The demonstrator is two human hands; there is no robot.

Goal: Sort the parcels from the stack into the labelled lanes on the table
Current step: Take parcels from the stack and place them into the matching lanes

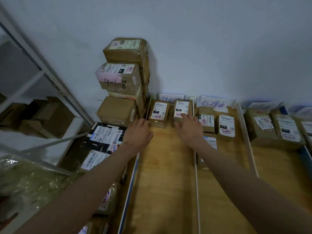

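Two small brown parcels stand side by side at the far end of the first lane, at about 12 o'clock from the person. The right parcel (pixel 182 110) carries a white label with a black patch that reads 060 and a red stamp below it; its cardboard is wrapped in shiny tape. The left parcel (pixel 158 113) looks nearly the same, with a black patch reading 150. Both are pushed close to the handwritten lane sign (pixel 170 98) on the wall, probably so that the near part of the lane stays free for more parcels.

The right hand (pixel 190 128) lies on the near edge of the right parcel, its fingers (pixel 184 116) straight and pressing on the label, not curled round anything. I judge that it is pushing the parcel into line with its neighbour. The left hand (pixel 139 130) rests flat at the left wall of the lane, at 11 o'clock, fingers relaxed and holding nothing, just beside the left parcel.

The stack (pixel 125 78) of bigger brown boxes rises against the wall at 10 o'clock, outside the lanes; one box bears the written mark 4-1-8. More parcels with labels lie below it, at 9 o'clock.

A thin white divider (pixel 196 166) separates the first lane from the second lane at 1 o'clock, where a second sign (pixel 213 103) stands behind two parcels. Further parcels lie in the lane at 2 o'clock. The wooden tabletop (pixel 165 174) carries all lanes.
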